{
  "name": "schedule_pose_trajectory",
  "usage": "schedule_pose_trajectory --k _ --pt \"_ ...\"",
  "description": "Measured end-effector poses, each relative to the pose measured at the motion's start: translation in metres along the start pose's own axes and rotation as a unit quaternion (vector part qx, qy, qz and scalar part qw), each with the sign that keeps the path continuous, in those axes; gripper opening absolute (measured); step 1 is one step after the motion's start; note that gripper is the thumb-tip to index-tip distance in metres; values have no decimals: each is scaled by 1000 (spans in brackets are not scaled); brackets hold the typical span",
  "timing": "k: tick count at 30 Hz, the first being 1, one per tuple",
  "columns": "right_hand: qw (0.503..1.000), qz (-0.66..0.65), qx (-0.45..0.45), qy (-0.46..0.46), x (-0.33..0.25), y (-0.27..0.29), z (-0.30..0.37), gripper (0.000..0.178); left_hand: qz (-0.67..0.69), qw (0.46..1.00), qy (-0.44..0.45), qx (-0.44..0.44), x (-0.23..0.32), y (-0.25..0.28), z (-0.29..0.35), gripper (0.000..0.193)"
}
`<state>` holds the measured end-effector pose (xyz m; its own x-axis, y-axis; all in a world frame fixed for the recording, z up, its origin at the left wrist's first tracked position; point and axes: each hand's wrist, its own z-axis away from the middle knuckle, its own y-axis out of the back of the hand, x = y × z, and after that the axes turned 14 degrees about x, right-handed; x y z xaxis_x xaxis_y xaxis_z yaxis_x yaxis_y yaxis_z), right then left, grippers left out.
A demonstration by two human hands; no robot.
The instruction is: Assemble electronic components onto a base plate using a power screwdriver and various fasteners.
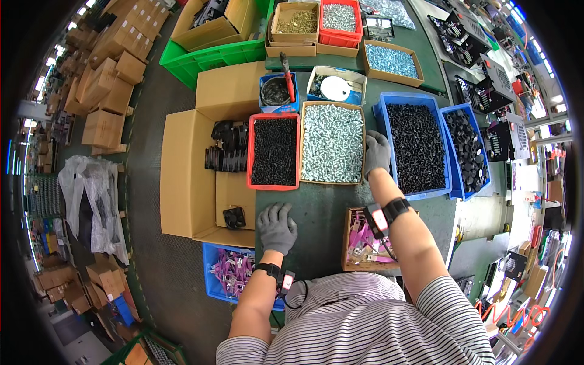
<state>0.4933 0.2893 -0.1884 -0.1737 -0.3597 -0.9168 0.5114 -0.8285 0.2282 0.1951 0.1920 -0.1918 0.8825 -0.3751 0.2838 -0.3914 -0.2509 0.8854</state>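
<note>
My left hand, in a grey glove, lies palm down on the dark green table with its fingers a little apart, holding nothing. It is just below a red tray of black screws. My right hand, gloved too, is at the right rim of a shallow cardboard box full of silver screws. Its fingers are bent and closed; their tips are hidden, so what they hold does not show. Right of that hand stands a blue bin of black screws. Both wrists carry a black strap with a small device.
A big open carton with black fans stands left. Purple-handled parts fill a blue bin and a small box near me. Behind are a tape roll, a white disc and more screw boxes. Another blue bin stands right.
</note>
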Motion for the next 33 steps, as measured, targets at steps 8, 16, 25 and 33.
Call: schedule_pose_trajectory --k 8,16,25,33 --pt "946 -69 -255 188 -65 49 63 43 9 1000 -16 9 2 0 0 39" --pt "958 53 119 255 -47 219 1 30 -6 1000 -9 5 5 2 6 41" --pt "953 -133 -56 -267 26 286 -50 31 -39 999 -32 20 10 -6 11 41" --pt "968 -28 -54 -244 9 272 -71 18 -40 998 -48 -26 38 10 -12 35"
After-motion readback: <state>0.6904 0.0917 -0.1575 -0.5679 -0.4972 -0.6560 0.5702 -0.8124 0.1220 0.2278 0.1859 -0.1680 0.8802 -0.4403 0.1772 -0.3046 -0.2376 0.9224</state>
